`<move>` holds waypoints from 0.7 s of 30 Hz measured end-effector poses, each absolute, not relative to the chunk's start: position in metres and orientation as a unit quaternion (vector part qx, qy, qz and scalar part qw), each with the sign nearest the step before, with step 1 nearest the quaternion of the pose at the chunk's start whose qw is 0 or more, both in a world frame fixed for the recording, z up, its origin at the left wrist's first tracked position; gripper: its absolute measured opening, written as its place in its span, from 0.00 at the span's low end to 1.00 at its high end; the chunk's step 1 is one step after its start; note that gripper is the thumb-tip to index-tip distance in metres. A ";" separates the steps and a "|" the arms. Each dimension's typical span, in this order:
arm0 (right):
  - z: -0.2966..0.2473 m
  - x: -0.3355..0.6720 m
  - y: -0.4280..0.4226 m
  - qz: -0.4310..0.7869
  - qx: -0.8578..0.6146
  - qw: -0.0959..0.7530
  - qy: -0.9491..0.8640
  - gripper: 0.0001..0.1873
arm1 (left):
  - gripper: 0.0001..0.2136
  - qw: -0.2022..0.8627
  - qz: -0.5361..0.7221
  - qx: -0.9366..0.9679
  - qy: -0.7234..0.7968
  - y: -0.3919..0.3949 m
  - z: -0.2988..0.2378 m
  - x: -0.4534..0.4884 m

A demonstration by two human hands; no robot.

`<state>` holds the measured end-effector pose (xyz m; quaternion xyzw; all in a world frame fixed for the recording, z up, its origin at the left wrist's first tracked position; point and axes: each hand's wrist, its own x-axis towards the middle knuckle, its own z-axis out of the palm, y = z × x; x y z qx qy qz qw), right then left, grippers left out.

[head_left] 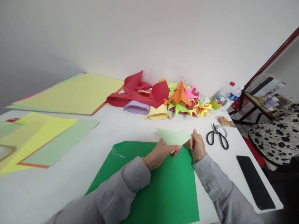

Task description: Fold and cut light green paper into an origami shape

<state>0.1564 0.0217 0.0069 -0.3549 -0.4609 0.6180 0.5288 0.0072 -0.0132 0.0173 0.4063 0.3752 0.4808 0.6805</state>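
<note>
A pale green folded paper triangle (174,137) is held up over the far edge of a dark green sheet (165,186). My left hand (161,152) grips its lower side, thumb lying across the front. At the right-hand corner, my right hand (196,145) pinches the paper between thumb and curled fingers. Black-handled scissors (217,137) lie just right of my right hand, partly spread, beside a clear roll of tape (221,130).
Red curled paper pieces (140,91) and a pile of folded paper shapes (181,98) stand against the wall. Coloured sheets (67,93) cover the left side. Two bottles (225,96) and a black phone (255,182) are at right. Someone in a floral garment (277,133) sits beyond the table.
</note>
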 end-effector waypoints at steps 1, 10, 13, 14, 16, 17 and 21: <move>0.007 0.157 0.021 0.614 -0.368 0.518 -0.469 0.35 | 0.10 0.680 0.481 0.406 0.375 -0.013 0.017 0.007; 0.008 0.158 0.019 0.598 -0.406 0.492 -0.485 0.33 | 0.11 0.680 0.478 0.405 0.379 -0.014 0.017 0.008; 0.009 0.158 0.018 0.578 -0.422 0.472 -0.515 0.32 | 0.11 0.679 0.482 0.402 0.379 -0.013 0.016 0.008; 0.009 0.158 0.018 0.576 -0.424 0.468 -0.519 0.32 | 0.11 0.678 0.483 0.404 0.378 -0.013 0.016 0.008; 0.009 0.157 0.018 0.586 -0.421 0.467 -0.512 0.32 | 0.11 0.678 0.483 0.409 0.375 -0.012 0.015 0.008; 0.008 0.157 0.018 0.592 -0.418 0.470 -0.504 0.32 | 0.11 0.678 0.482 0.412 0.373 -0.012 0.014 0.008; 0.007 0.155 0.018 0.607 -0.404 0.484 -0.484 0.35 | 0.10 0.677 0.480 0.416 0.371 -0.012 0.014 0.007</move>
